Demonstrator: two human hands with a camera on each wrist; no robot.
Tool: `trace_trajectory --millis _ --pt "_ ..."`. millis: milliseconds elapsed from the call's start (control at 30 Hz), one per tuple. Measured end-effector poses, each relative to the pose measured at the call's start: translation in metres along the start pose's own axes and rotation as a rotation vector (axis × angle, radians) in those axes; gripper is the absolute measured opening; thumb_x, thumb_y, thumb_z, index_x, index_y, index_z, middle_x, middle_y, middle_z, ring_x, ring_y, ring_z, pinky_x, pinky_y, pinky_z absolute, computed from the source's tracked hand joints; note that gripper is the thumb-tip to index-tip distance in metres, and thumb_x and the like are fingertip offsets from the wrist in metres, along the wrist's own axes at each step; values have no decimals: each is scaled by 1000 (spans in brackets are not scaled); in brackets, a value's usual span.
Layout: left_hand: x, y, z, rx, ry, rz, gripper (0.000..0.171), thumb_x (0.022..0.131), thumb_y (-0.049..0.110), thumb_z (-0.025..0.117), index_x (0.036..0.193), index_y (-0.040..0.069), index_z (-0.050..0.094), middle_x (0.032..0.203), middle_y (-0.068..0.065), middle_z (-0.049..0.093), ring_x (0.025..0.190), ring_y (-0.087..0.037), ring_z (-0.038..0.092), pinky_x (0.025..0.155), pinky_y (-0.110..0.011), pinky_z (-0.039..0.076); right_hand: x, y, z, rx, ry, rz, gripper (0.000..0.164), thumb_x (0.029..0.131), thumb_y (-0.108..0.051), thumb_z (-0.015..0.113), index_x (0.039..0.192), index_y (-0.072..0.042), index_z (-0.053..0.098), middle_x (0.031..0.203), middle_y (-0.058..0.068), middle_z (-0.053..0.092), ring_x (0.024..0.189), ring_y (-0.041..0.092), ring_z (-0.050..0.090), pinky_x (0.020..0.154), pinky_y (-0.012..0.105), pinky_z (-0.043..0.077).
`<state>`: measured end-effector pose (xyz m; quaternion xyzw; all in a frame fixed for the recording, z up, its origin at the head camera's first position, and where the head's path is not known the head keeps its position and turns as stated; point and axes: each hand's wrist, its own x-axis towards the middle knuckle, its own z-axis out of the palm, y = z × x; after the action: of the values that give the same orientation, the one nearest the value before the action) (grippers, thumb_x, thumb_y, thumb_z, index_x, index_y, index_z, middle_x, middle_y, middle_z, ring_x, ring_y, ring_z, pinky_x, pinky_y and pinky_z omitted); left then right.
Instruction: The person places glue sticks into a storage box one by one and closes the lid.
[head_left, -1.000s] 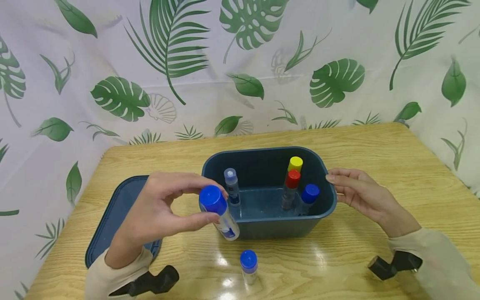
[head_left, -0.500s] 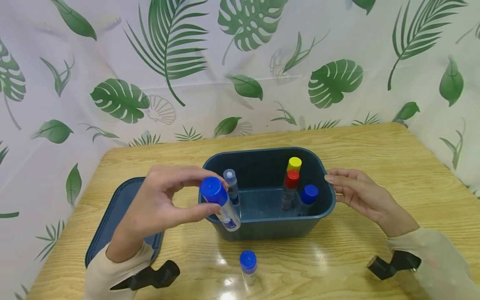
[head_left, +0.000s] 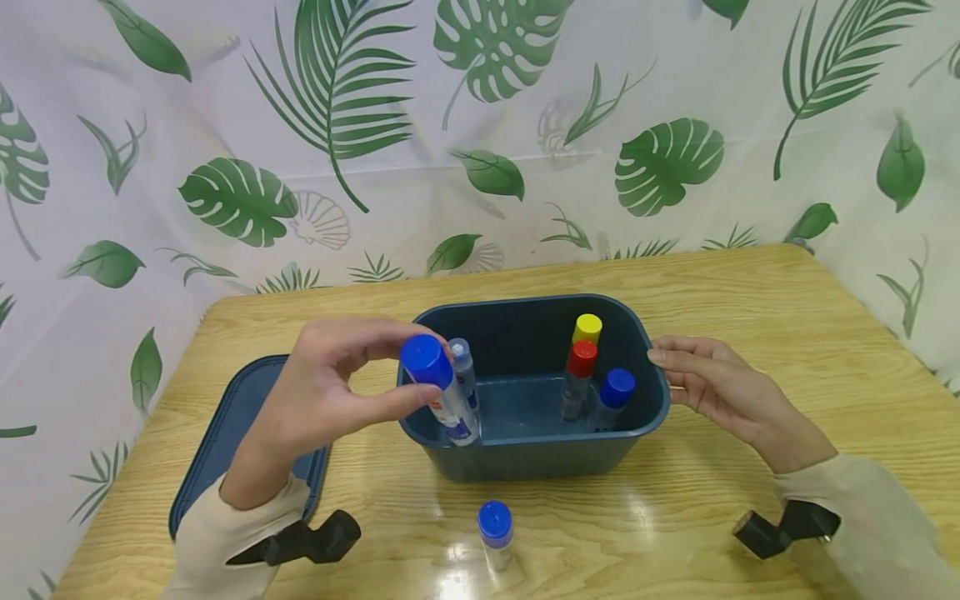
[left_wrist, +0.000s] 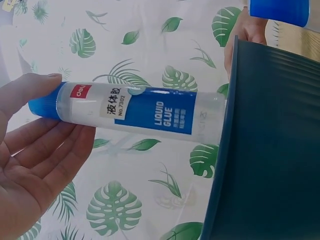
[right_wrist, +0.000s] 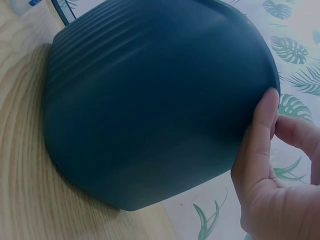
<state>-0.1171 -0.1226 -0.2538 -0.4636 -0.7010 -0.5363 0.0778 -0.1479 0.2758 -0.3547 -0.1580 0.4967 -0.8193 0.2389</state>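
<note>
My left hand (head_left: 322, 400) pinches a liquid glue bottle (head_left: 453, 410) by its blue cap, between thumb and fingers. Slightly tilted, the bottle overlaps the left front rim of a dark blue bin (head_left: 540, 460) in the head view. In the left wrist view its base is right at the bin's rim. At the bin's right end my right hand (head_left: 720, 392) grips the rim, thumb over the edge. Inside the bin stand a pale-capped bottle (head_left: 462, 358) at left, and yellow-capped (head_left: 588, 327), red-capped (head_left: 577, 379) and blue-capped (head_left: 617, 390) ones at right.
Another blue-capped bottle (head_left: 496, 533) stands on the wooden table (head_left: 637, 542) before the bin. A flat dark blue lid (head_left: 232, 425) lies at left, partly under my left forearm. Behind the table hangs a white leaf-print cloth (head_left: 420, 217).
My left hand has lifted the glue bottle upward and a little away from me, from in front of the bin to its left front rim. The right hand keeps its grip.
</note>
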Motion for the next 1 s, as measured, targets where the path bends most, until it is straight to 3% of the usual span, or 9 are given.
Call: trace_trajectory --millis 400,833,1000 --pt "1 -12 3 50 -15 -21 28 82 7 77 106 -3 68 98 -11 72 89 -19 69 85 -34 56 0 -1 2 10 -13 0 30 102 4 38 110 -1 66 100 8 69 89 16 69 79 30 58" --pt "-3 -28 4 110 -55 -122 31 75 -1 79 104 -2 69 95 -9 72 86 -16 70 79 -34 58 0 -1 2 15 -12 1 30 102 4 37 110 -1 66 100 7 69 88 16 69 79 29 58" --pt "-3 -33 7 121 -94 -194 30 74 -1 79 103 -3 70 93 -9 72 83 -14 71 75 -31 59 0 -1 2 14 -13 1 30 102 4 38 110 -1 66 100 7 69 88 15 69 78 29 58"
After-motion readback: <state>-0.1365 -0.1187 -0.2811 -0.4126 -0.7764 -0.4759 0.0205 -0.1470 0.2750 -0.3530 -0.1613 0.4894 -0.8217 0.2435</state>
